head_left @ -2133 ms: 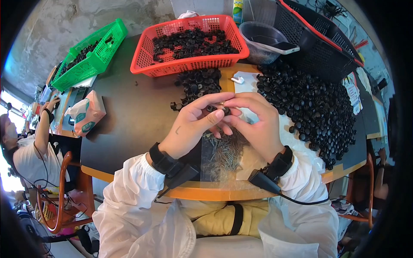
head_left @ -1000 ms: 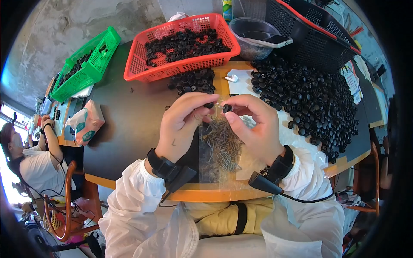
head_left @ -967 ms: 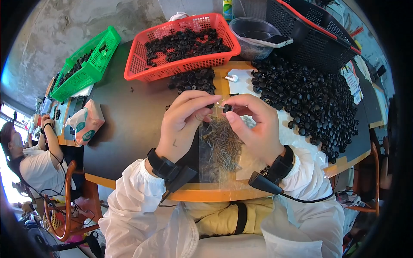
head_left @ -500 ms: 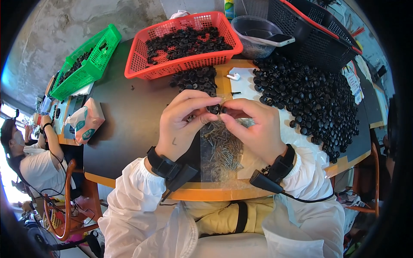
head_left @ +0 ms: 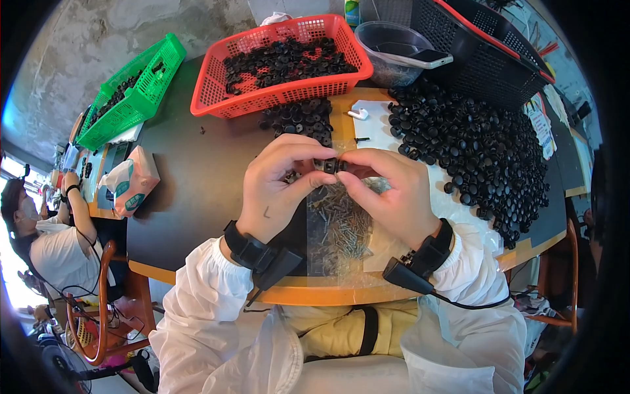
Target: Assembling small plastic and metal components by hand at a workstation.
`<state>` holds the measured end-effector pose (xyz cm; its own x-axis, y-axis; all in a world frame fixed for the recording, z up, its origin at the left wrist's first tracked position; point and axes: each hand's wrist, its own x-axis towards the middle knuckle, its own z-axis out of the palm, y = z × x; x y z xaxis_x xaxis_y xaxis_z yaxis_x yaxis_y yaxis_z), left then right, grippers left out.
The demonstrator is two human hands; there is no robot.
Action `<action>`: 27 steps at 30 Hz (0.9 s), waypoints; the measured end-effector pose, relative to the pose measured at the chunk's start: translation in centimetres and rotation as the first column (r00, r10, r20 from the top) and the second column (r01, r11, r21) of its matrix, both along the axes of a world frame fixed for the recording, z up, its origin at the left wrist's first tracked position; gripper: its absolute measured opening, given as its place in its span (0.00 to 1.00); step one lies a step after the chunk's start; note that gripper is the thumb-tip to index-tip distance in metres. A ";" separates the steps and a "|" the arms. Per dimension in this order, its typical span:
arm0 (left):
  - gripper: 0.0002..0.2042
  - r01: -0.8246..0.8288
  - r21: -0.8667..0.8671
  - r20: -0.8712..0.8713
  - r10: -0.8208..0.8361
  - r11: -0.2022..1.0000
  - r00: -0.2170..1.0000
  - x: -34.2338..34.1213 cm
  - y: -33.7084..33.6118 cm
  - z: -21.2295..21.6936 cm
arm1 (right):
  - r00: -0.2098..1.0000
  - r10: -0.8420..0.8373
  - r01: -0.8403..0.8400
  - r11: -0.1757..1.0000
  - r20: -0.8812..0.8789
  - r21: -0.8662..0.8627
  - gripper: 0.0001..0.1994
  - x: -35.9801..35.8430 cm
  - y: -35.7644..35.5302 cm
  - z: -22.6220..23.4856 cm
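Between both hands, above the table's middle, is a small black plastic part (head_left: pixel 327 165), apparently of pieces set together. My left hand (head_left: pixel 279 180) pinches its left side between thumb and fingers. On its right side, the thumb and fingertips of my right hand (head_left: pixel 390 185) close on it. My fingers cover much of the part. Just below the hands lies a heap of metal screws (head_left: pixel 346 228) on clear plastic. Black round parts (head_left: pixel 303 119) are piled beyond my left hand. A large heap of black round caps (head_left: pixel 472 157) spreads to the right on white sheeting.
A red basket (head_left: pixel 282 102) of black parts stands at the back, a green basket (head_left: pixel 125 108) at the far left. A tissue pack (head_left: pixel 136 180) lies left. A phone (head_left: pixel 426 58) rests on a clear tub (head_left: pixel 387 36) near a black crate (head_left: pixel 482 72). Another person (head_left: pixel 62 253) sits left.
The black part between my fingers has turned, and more of it shows, reaching further left. Both hands stay in nearly the same place, still pinching it.
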<state>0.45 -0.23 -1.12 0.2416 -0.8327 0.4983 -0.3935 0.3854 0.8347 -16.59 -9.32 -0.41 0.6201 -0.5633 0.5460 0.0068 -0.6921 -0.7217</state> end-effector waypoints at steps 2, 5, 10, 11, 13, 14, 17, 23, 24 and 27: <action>0.16 -0.003 -0.026 0.009 0.003 1.000 1.000 0.0 -0.1 -0.1 | 1.000 0.003 -0.003 1.000 -0.005 -0.012 0.11 0.0 0.0 0.0; 0.16 -0.018 -0.031 0.028 0.019 0.999 0.999 0.1 0.0 -0.1 | 1.000 0.001 -0.002 0.998 -0.002 -0.062 0.11 0.0 0.0 0.1; 0.16 -0.009 -0.073 0.079 0.015 0.997 0.997 0.2 0.0 -0.2 | 1.000 -0.019 0.020 0.983 0.006 -0.180 0.11 0.0 -0.3 0.0; 0.17 0.002 -0.075 0.071 0.004 0.997 0.998 0.3 0.0 -0.3 | 1.000 -0.009 0.011 0.985 0.015 -0.172 0.11 0.0 -0.3 0.0; 0.16 0.014 -0.041 0.037 -0.012 0.999 0.999 0.1 0.2 -0.3 | 1.000 0.003 0.000 0.993 0.025 -0.118 0.11 -0.1 -0.3 -0.2; 0.16 0.027 -0.009 0.003 -0.027 1.000 1.000 0.0 0.3 -0.3 | 0.999 0.013 -0.011 0.998 0.037 -0.065 0.12 -0.2 -0.2 -0.2; 0.16 0.049 -0.014 -0.170 -0.051 0.999 0.984 -0.5 0.5 -0.3 | 0.998 0.018 -0.014 0.998 0.054 -0.066 0.12 -0.2 0.0 0.1; 0.16 0.031 -0.028 -0.201 -0.036 0.999 0.979 -0.6 0.5 -0.4 | 0.997 0.000 0.010 0.992 0.078 -0.128 0.15 0.1 0.4 0.3; 0.16 0.030 -0.029 -0.201 -0.035 0.999 0.979 -0.6 0.6 -0.3 | 0.997 0.001 0.009 0.992 0.078 -0.129 0.15 0.1 0.4 0.3; 0.16 0.010 0.011 -0.213 -0.008 1.000 0.977 -0.8 0.6 -0.1 | 0.998 0.003 0.001 0.999 0.067 -0.047 0.17 0.2 1.0 0.2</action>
